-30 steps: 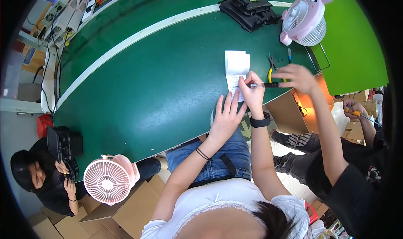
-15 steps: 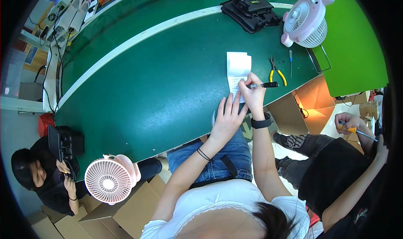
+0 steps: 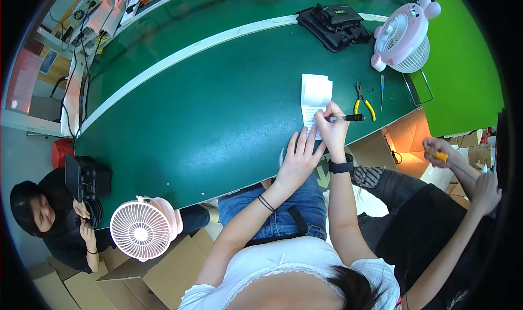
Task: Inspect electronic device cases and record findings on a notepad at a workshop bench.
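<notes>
My right hand (image 3: 333, 126) grips a black pen (image 3: 354, 117) with its tip at the lower sheet of a small white notepad (image 3: 316, 92), whose upper pages are flipped back. My left hand (image 3: 298, 156) lies with fingers spread at the lower edge of that sheet, partly over it. Yellow-handled pliers (image 3: 369, 108) lie open just right of the pad, and a thin blue-handled screwdriver (image 3: 382, 92) lies beside them on the green table (image 3: 207, 108).
Pink fans stand at back right (image 3: 397, 43) and front left (image 3: 140, 234). A black case (image 3: 327, 21) sits at the back. A co-worker (image 3: 38, 212) is at a black case (image 3: 87, 179) on the left; another (image 3: 447, 239) at the right holds an orange-handled screwdriver (image 3: 440, 156). Cardboard boxes (image 3: 174, 261) are below.
The co-worker's hand that was over the table near the pliers has withdrawn rightward to the orange screwdriver. My hands stay at the notepad; the view has shifted slightly.
</notes>
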Demonstrator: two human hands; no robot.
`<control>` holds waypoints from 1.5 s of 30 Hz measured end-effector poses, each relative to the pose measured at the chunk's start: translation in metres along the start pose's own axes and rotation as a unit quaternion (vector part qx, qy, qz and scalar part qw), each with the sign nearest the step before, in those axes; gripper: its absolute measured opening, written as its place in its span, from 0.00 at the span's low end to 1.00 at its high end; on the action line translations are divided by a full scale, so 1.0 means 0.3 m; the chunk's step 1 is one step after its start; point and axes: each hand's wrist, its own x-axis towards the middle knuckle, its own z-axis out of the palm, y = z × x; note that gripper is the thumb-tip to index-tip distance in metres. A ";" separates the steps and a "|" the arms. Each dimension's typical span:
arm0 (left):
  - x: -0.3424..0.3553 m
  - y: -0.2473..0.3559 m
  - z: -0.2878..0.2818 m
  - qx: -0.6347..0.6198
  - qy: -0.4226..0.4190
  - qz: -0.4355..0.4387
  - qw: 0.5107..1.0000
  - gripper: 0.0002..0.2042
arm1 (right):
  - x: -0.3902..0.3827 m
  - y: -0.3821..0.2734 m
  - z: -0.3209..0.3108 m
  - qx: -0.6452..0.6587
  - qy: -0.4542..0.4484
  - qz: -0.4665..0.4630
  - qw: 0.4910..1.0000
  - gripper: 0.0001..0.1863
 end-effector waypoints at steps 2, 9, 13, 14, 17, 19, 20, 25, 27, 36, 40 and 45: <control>-0.001 0.002 -0.003 0.001 0.000 0.002 1.000 0.19 | 0.000 0.000 -0.002 -0.002 0.001 -0.002 1.000 0.14; 0.003 0.002 0.000 -0.007 -0.006 0.000 1.000 0.20 | 0.004 0.013 0.003 0.004 0.009 0.007 1.000 0.14; 0.010 -0.004 -0.002 -0.006 0.000 0.002 1.000 0.20 | 0.010 0.019 0.000 0.033 0.023 0.005 0.999 0.14; 0.010 -0.006 -0.004 -0.006 0.003 0.003 1.000 0.19 | 0.010 0.015 0.001 0.034 0.022 0.003 0.999 0.14; 0.025 -0.022 -0.030 0.005 0.002 -0.005 1.000 0.20 | 0.018 -0.008 0.008 0.001 0.035 -0.012 0.999 0.13; 0.010 -0.002 -0.016 -0.010 -0.004 -0.007 1.000 0.19 | 0.007 0.000 -0.003 -0.032 0.040 -0.024 0.998 0.11; 0.007 0.002 -0.017 -0.010 -0.004 -0.006 1.000 0.19 | 0.006 0.011 -0.001 -0.043 0.037 -0.039 0.998 0.11; 0.001 0.011 -0.023 -0.004 -0.006 0.006 1.000 0.20 | -0.007 -0.001 -0.015 -0.020 0.017 -0.001 1.000 0.12; -0.003 0.007 -0.018 -0.007 -0.002 0.006 1.000 0.20 | -0.003 0.014 -0.006 -0.004 0.025 -0.007 1.000 0.12; -0.003 0.010 -0.023 0.001 -0.002 0.006 1.000 0.21 | -0.005 0.037 -0.014 -0.013 0.012 -0.004 1.000 0.14; 0.005 0.005 -0.019 0.000 -0.007 -0.002 1.000 0.20 | -0.009 0.041 -0.003 -0.021 0.104 0.000 0.994 0.16; 0.025 -0.007 -0.021 0.002 0.003 -0.003 1.000 0.24 | 0.045 0.040 -0.029 0.032 0.029 0.024 0.999 0.15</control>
